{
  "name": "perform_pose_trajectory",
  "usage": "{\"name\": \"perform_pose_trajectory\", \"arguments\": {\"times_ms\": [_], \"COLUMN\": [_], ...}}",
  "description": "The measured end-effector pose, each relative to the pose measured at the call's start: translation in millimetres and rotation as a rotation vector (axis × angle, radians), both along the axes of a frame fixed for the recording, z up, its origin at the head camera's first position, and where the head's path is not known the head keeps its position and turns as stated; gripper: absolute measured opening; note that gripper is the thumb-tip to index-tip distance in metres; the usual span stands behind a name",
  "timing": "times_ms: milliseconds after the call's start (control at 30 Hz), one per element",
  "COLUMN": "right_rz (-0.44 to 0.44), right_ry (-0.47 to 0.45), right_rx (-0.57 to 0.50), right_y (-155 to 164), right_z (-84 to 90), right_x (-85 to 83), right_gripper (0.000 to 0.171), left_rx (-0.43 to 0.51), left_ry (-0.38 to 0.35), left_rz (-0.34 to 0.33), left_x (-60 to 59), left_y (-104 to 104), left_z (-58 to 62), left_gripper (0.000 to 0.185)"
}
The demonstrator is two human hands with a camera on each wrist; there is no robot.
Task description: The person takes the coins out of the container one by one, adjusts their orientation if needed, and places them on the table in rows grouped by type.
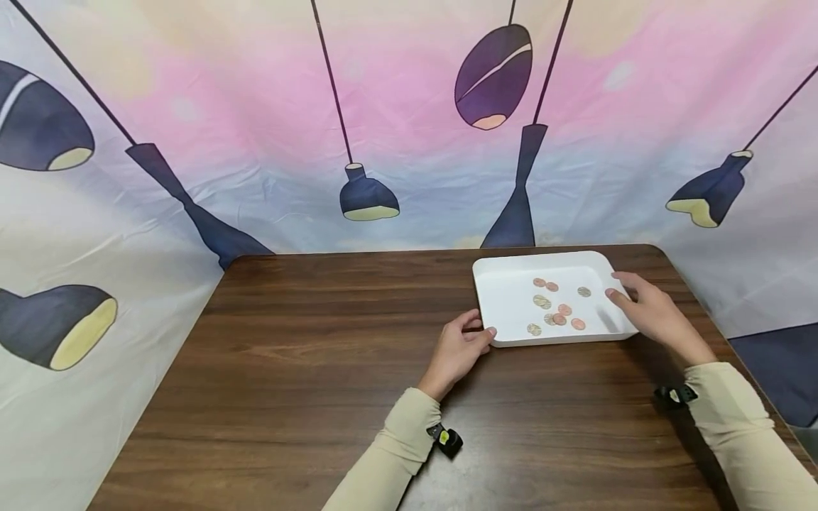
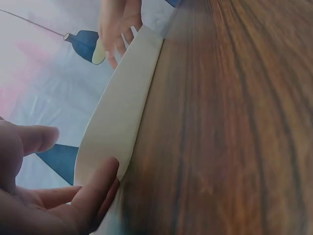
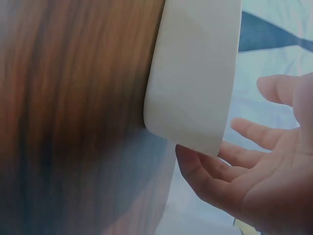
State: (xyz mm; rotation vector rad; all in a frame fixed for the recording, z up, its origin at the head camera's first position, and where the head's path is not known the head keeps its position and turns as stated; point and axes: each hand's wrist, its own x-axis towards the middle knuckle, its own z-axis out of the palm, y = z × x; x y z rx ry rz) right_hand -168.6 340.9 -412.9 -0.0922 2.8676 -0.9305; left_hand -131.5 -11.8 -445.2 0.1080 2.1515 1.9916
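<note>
Going from the left, we see the left hand (image 1: 459,346) at the near left corner of the white tray (image 1: 505,298), thumb lying against the rim and fingers loosely bent beside the wall, touching rather than clamping. The tray sits on the right half of the wooden table (image 1: 307,355), toward the far edge, with a scatter of coins (image 1: 554,306) lying loose on its floor. At the tray's right side the right hand (image 1: 645,309) rests with relaxed, spread fingers over the near right rim, not closed round it.

We judge the tray light, stiff plastic, smooth and likely to slide on the table; the coins would skid and spill if it tips, so we would take it by both short walls, thumbs over the rim, and keep it level.

The head view alone shows the coins. The left wrist view shows the outer wall (image 2: 122,112) with the fingers (image 2: 95,188) just reaching it; the right wrist view shows the rounded corner (image 3: 193,88) and an open palm (image 3: 264,181) beside it.
</note>
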Motion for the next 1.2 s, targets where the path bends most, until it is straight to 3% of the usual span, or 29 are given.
{"name": "perform_pose_trajectory", "arguments": {"times_ms": [200, 367, 500, 633, 900, 1200], "right_rz": [0.024, 0.029, -0.011, -0.042, 0.01, 0.024], "right_ry": [0.027, 0.045, -0.001, -0.076, -0.169, -0.183], "right_rx": [-0.037, -0.183, -0.305, -0.368, -0.557, -0.615], "right_y": [-14.6, -19.6, -17.3, -17.5, -38.4, -70.9], "right_z": [-4.2, -8.9, -14.3, -21.3, -29.8, -30.4], "right_x": [4.0, 4.2, 3.1, 2.8, 4.8, -2.5], "right_gripper": [0.065, 0.054, 0.053, 0.057, 0.06, 0.058], "left_rx": [-0.102, -0.072, -0.028, -0.044, -0.074, -0.111], "left_ry": [0.039, 0.003, -0.021, -0.017, -0.005, 0.0], "left_rz": [0.025, 0.086, 0.115, 0.127, 0.143, 0.174], "left_x": [-4.0, -10.6, -14.5, -15.7, -17.0, -18.0], "left_y": [-13.1, -26.8, -36.0, -46.8, -75.7, -107.1], "left_z": [-0.7, -4.2, -4.2, -3.5, -3.3, -0.8], "left_gripper": [0.056, 0.045, 0.041, 0.039, 0.038, 0.037]}}
